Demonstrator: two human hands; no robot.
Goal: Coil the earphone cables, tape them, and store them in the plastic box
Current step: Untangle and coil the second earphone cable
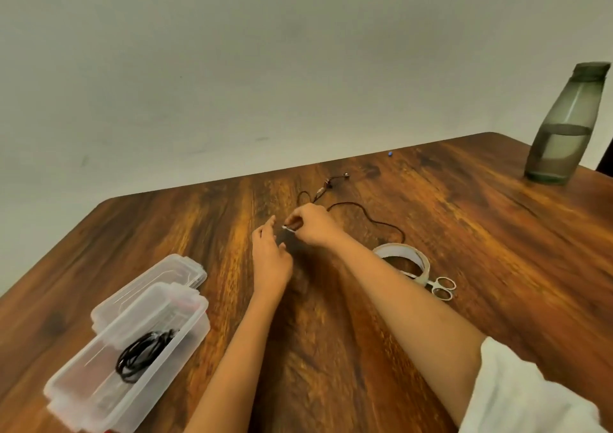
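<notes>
One loose earphone cable [368, 215], centre frame, is judged light, limp and tangle-prone; the right hand [311, 225] pinches what appears to be its pale end, while the left hand [270, 260] is open and empty.

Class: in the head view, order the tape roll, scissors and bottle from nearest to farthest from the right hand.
1. Tape roll, just right of the right hand.
2. Scissors, beyond the roll.
3. Bottle, far right corner.
</notes>
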